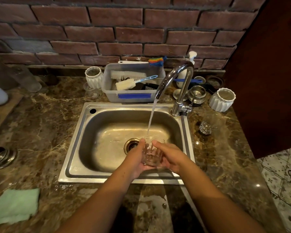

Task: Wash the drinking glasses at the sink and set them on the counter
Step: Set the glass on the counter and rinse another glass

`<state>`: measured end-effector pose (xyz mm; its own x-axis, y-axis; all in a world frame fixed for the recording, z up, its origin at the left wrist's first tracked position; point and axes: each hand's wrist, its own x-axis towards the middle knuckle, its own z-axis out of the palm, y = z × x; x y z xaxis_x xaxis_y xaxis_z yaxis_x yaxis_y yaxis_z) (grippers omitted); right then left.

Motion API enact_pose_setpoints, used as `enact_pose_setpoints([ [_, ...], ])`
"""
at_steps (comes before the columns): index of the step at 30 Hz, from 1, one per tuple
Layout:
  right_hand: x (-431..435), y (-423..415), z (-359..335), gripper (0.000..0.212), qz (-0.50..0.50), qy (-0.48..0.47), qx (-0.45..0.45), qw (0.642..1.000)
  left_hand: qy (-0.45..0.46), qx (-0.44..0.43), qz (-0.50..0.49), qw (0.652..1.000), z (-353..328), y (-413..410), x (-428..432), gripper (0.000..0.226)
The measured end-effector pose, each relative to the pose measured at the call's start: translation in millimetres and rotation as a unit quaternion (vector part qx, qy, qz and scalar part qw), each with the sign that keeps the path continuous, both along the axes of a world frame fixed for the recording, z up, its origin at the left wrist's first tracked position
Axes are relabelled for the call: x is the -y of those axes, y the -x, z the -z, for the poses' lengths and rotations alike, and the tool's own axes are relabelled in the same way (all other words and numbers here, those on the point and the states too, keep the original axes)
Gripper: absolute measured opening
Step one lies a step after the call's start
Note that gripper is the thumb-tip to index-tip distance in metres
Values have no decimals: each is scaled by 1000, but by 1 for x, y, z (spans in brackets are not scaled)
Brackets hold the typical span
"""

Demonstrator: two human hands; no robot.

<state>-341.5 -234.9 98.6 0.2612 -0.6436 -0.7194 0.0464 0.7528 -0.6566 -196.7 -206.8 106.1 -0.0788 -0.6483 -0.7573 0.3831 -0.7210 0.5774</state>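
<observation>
I hold a clear faceted drinking glass [152, 153] upright over the steel sink [84, 130], near the drain [131, 144]. My left hand [136, 158] cups its left side and base. My right hand [170, 157] wraps its right side, thumb on the rim. Water streams from the chrome tap [178, 81] into the glass mouth. Another clear glass [208, 124] stands on the marble counter [40, 125] to the right of the sink. A third clear glass [92, 91] stands behind the sink at the left of the tub.
A grey plastic tub [133, 96] with brushes sits behind the sink. White ribbed pots [94, 77] [222, 100], steel cups [196, 95] and a soap dispenser [190, 59] crowd the back. A green cloth [15, 206] lies front left. A dark cabinet [267, 73] rises at right.
</observation>
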Motion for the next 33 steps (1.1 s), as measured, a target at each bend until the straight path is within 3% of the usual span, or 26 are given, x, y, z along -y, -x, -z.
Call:
enact_pose_setpoints([
  [2, 1, 11, -7, 95, -19, 51, -56, 997, 31, 24, 17, 999, -3, 7, 2, 47],
  [7, -1, 59, -13, 70, -41, 168, -173, 970, 99, 119, 94, 983, -12, 40, 4, 26],
  [10, -8, 94, -11, 69, -7, 221, -219, 950, 162, 195, 189, 949, -8, 66, -2, 21],
  [13, -15, 127, -1, 71, 60, 259, -238, 934, 239, 348, 301, 855, 14, 84, -19, 39],
  [17, -24, 159, 14, 80, 118, 292, -259, 913, 259, 535, 468, 654, 56, 91, -47, 75],
  [19, -27, 171, 21, 80, 131, 302, -270, 905, 252, 582, 505, 586, 72, 90, -58, 82],
  [25, -29, 189, 37, 83, 153, 322, -274, 893, 348, 653, 445, 505, 91, 87, -76, 85],
  [33, -19, 198, 50, 84, 136, 329, -295, 887, 311, 658, 472, 498, 94, 87, -71, 89],
])
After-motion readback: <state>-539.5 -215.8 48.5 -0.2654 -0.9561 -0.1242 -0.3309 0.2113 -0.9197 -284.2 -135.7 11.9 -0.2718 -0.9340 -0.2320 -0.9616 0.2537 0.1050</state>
